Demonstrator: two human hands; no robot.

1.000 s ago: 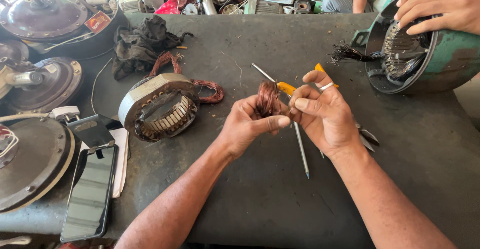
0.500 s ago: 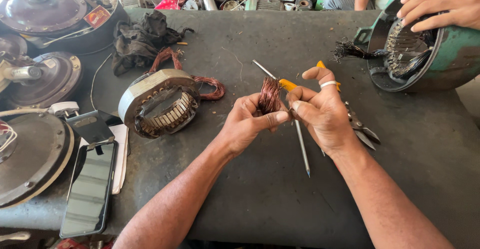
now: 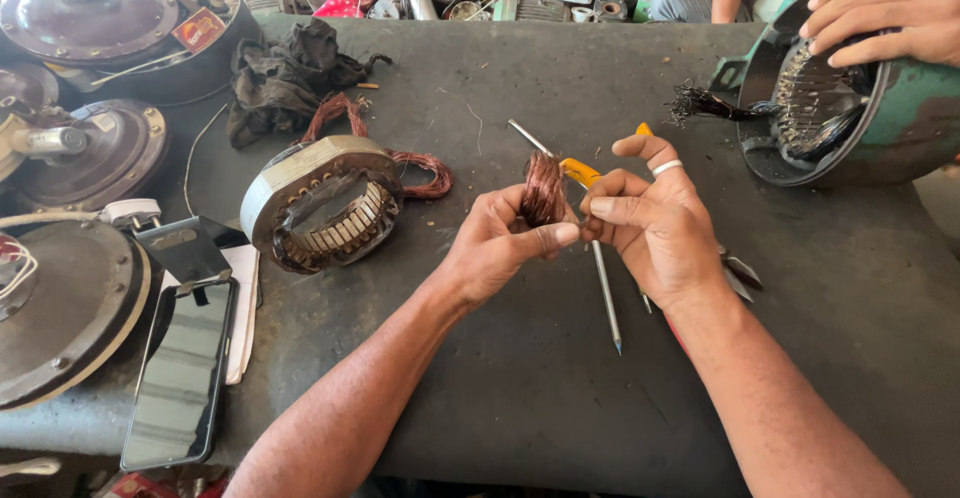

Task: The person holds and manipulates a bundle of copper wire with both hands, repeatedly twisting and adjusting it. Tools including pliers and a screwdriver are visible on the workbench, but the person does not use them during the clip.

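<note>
A small bundle of copper winding wire (image 3: 543, 189) is pinched between my left hand (image 3: 500, 248) and my right hand (image 3: 655, 230) above the dark workbench (image 3: 560, 398). My right hand wears a white ring. Under my hands lies a screwdriver (image 3: 604, 288) with a yellow handle, its tip pointing toward me. Another thin metal rod (image 3: 528, 138) lies just beyond the bundle. To the left sits a round motor stator (image 3: 318, 203) with slotted core and loose copper coils (image 3: 420, 170) beside it.
Another person's hand (image 3: 885, 13) rests on a green motor housing (image 3: 880, 118) at the far right. A phone (image 3: 180, 373) lies at the left front edge. Fan motor covers (image 3: 60, 298) crowd the left side. A dark rag (image 3: 285, 78) lies behind the stator. Pliers (image 3: 740, 276) peek out by my right wrist.
My hands have kept hold of the copper bundle and stayed over the screwdriver; my fingers shifted slightly on it. The other person's hand has moved a little on the green housing.
</note>
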